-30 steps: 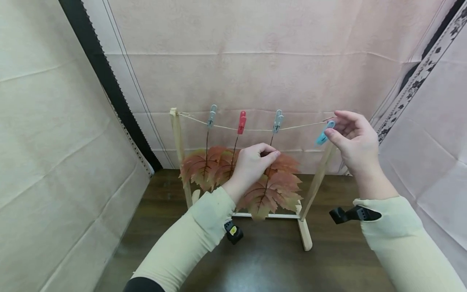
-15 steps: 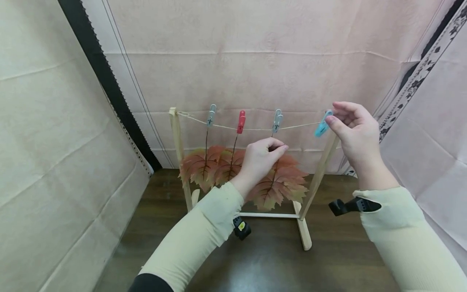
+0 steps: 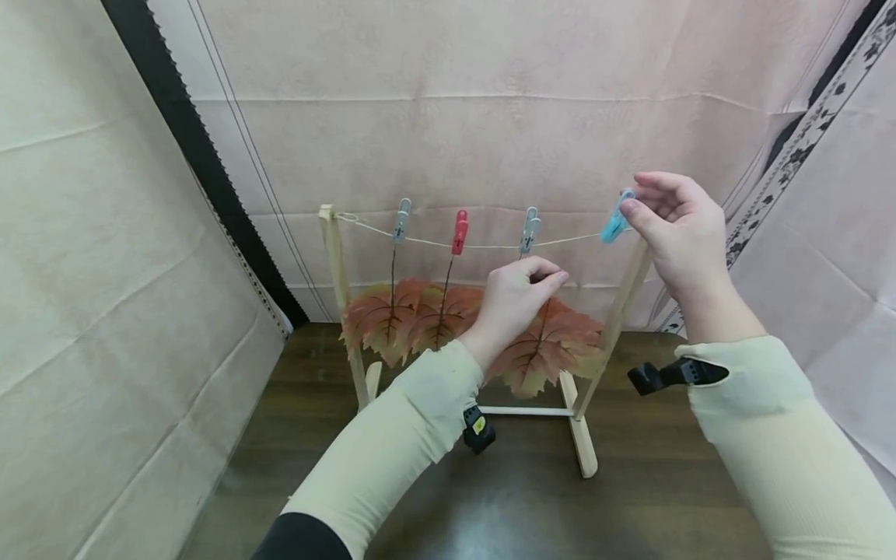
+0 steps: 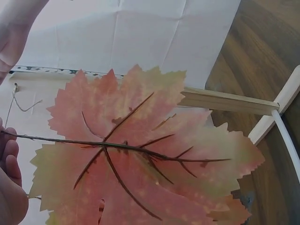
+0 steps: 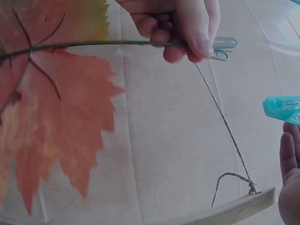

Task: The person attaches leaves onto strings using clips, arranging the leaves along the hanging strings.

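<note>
My left hand (image 3: 518,299) pinches the stem (image 5: 103,43) of an orange-red artificial maple leaf (image 3: 542,350), whose blade spreads below the fingers in front of the rack's right half. In the left wrist view the same leaf (image 4: 140,154) shows its dark branching veins. A bright blue clothespin (image 3: 614,223) is held between the thumb and fingers of my right hand (image 3: 686,249), by the right end of the string (image 3: 575,239). Seen from the right wrist, the clothespin (image 5: 281,108) is apart from the stem and string.
A wooden rack with a right post (image 3: 616,330) stands on the brown table (image 3: 672,459). Two maple leaves hang from a pale blue clothespin (image 3: 402,220) and a red clothespin (image 3: 459,232). A grey-blue clothespin (image 3: 530,229) sits further right on the string. Pale cloth walls surround the table.
My left hand has moved right and up, carrying the leaf toward the right post. My right hand has risen with the blue clothespin, from below the string's end to about its height.
</note>
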### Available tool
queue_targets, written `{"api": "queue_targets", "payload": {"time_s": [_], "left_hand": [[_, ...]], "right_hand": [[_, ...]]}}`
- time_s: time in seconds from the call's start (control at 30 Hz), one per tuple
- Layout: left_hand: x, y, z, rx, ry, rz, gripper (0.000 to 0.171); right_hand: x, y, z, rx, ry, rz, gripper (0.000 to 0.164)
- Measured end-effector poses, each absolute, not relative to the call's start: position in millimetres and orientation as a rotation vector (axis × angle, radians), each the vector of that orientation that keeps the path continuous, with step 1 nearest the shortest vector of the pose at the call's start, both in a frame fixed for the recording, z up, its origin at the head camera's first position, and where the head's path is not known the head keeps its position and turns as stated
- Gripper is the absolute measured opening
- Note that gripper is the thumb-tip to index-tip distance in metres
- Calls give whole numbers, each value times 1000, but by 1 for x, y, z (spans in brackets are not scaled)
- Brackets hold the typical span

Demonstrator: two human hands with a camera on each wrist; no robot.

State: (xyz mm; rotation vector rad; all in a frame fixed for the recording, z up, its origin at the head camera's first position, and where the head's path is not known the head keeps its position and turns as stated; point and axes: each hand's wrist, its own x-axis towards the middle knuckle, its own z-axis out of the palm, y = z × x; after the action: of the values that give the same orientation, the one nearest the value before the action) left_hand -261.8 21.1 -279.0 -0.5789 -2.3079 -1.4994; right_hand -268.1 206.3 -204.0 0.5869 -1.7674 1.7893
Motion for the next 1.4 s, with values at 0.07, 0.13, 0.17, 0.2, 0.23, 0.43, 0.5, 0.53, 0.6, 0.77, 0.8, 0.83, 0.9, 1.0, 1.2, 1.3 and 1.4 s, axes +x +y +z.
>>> {"api": "queue_targets", "payload": {"time_s": [0.07, 0.13, 0.17, 0.2, 0.23, 0.43, 0.5, 0.53, 0.6, 0.77, 0.8, 0.83, 0.9, 1.0, 1.2, 1.3, 1.4], "left_hand": [[-263, 25, -278, -586, -2301, -1499, 13], [-264, 28, -277, -591, -2299, -1495, 14], [-265, 29, -276, -591, -2302, -1492, 14], [-265, 31, -276, -588, -2306, -1490, 15], [-265, 32, -275, -586, -2311, -1487, 15], [-267, 40, -276, -571, -2319, -1498, 17], [-267, 43, -276, -567, -2317, -1496, 17], [-267, 44, -276, -567, -2316, -1496, 17], [-268, 46, -276, -565, -2304, -1497, 17], [-271, 51, -277, -531, -2246, -1534, 16], [-271, 52, -278, -517, -2234, -1543, 15], [-272, 53, -278, -502, -2228, -1554, 15], [-273, 54, -278, -475, -2219, -1567, 15], [-275, 57, -277, -434, -2223, -1566, 14], [-277, 61, -274, -391, -2243, -1500, 15], [-277, 64, -272, -382, -2257, -1504, 15], [-277, 66, -271, -366, -2272, -1518, 15]], "right_hand": [[-269, 206, -203, 583, -1783, 1778, 31], [-270, 206, -201, 564, -1830, 1735, 32], [-270, 206, -201, 549, -1854, 1715, 32], [-271, 206, -200, 530, -1881, 1691, 33], [-271, 206, -199, 514, -1901, 1674, 34], [-275, 205, -197, 466, -1959, 1648, 36], [-275, 205, -197, 456, -1981, 1622, 36], [-275, 205, -197, 451, -1993, 1603, 36], [-274, 204, -197, 446, -2004, 1592, 35], [-274, 202, -194, 445, -2035, 1553, 35], [-273, 201, -194, 444, -2040, 1544, 35], [-273, 201, -193, 443, -2042, 1536, 35], [-273, 201, -192, 441, -2048, 1523, 35], [-273, 202, -192, 442, -2054, 1510, 36], [-276, 204, -192, 436, -2084, 1495, 35], [-276, 205, -192, 444, -2090, 1486, 33], [-276, 204, -191, 463, -2103, 1476, 32]]}}
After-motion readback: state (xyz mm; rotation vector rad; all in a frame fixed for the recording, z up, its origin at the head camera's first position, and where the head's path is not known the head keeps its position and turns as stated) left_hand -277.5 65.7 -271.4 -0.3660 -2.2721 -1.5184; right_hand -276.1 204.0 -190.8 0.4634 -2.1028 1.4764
